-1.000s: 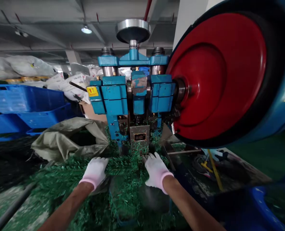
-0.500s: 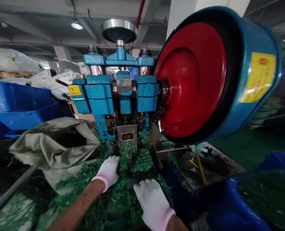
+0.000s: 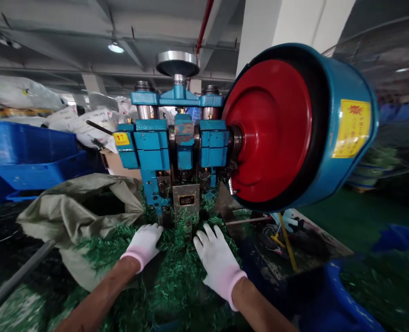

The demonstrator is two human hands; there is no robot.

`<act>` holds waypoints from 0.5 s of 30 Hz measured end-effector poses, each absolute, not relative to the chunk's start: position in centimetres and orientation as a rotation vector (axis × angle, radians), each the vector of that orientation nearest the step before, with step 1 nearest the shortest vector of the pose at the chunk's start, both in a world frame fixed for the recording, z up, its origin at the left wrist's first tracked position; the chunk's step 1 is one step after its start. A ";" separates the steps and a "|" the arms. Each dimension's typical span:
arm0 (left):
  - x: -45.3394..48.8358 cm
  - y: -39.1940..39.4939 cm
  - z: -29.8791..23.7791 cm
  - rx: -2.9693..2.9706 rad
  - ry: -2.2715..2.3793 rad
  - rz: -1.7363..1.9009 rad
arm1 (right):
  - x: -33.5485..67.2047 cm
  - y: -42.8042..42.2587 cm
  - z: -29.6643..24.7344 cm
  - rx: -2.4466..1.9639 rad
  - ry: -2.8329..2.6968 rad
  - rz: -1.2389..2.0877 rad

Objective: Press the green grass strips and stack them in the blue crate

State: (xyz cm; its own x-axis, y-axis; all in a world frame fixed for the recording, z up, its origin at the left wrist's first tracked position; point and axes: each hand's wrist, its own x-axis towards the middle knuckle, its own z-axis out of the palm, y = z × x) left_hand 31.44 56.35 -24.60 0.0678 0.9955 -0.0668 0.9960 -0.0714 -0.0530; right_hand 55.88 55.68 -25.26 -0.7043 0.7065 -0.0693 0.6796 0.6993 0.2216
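Observation:
A blue punch press [image 3: 151, 143] stands upright in front of me, with a metal plate [image 3: 186, 203] low at its centre. Shredded green tinsel-like strips [image 3: 177, 276] cover the work surface and cling to the plate. My left hand [image 3: 144, 245], in a white glove with a pink cuff, rests on the strips left of the plate, its fingers stretched forward and close together. To the right of the plate lies my right hand [image 3: 216, 260], gloved alike, fingers spread over the green strips. Neither hand visibly holds anything; the fingertips partly sink among the strips.
A large red flywheel [image 3: 270, 129] in a blue guard juts out on the right. Left of the press sits an open grey-green sack [image 3: 62, 207], with stacked blue crates [image 3: 28, 143] behind. A blue bin [image 3: 342, 295] stands at lower right, near a yellow bar [image 3: 287, 244].
My right hand has moved forward to the plate, its fingers spreading over the green strips. My left hand has shifted slightly left. The view has tilted up a little.

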 end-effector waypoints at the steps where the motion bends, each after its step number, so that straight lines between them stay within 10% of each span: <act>1: 31.3 56.4 -24.5 2.288 2.130 -0.145 | 55.7 56.4 -25.1 1.126 2.767 0.262; 15: 31.1 54.4 -29.0 2.177 2.163 -0.079 | 54.8 51.7 -27.4 1.224 2.681 0.080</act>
State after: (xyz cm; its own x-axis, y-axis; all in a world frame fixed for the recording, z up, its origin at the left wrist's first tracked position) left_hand 31.07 54.44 -29.02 0.0070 0.9962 -0.0867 0.9999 -0.0057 0.0145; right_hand 54.79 51.73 -27.41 -0.6396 0.7535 -0.1524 0.7430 0.6568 0.1291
